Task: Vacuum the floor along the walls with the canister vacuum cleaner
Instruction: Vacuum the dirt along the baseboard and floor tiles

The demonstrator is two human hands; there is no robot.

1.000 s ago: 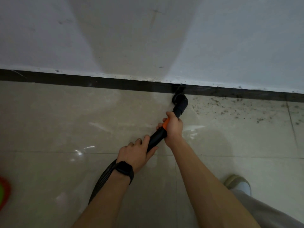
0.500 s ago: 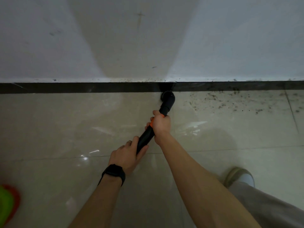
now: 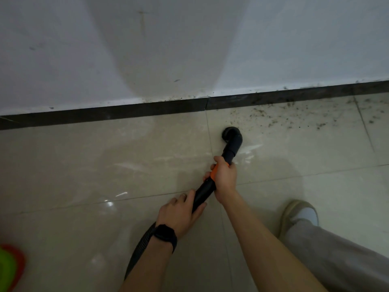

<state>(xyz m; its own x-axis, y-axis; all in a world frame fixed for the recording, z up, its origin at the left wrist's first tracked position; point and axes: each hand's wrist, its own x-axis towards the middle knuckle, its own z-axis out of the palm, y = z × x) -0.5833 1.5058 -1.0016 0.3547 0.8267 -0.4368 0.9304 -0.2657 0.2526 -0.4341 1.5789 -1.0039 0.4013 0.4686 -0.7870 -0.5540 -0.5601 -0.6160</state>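
Observation:
A black vacuum nozzle [image 3: 232,137] with a bent elbow sits on the beige tiled floor [image 3: 105,165], a short way off the dark skirting board [image 3: 126,112]. My right hand [image 3: 224,179] grips the tube at its orange collar, just behind the elbow. Lower down, my left hand [image 3: 179,213], with a black watch at the wrist, holds the black tube where it joins the ribbed hose [image 3: 143,243]. The hose runs back under my left forearm. The canister itself is out of view.
Dark crumbs and dust [image 3: 294,119] lie scattered on the tiles right of the nozzle, along the skirting. The white wall [image 3: 189,49] rises behind. My right foot in a light shoe [image 3: 299,213] stands at the right. A blurred red and green object [image 3: 9,268] sits at the bottom left.
The nozzle has pulled back from the skirting board onto the open tile. Both hands keep their grip on the tube. The view has swung so the skirting now slopes up to the right.

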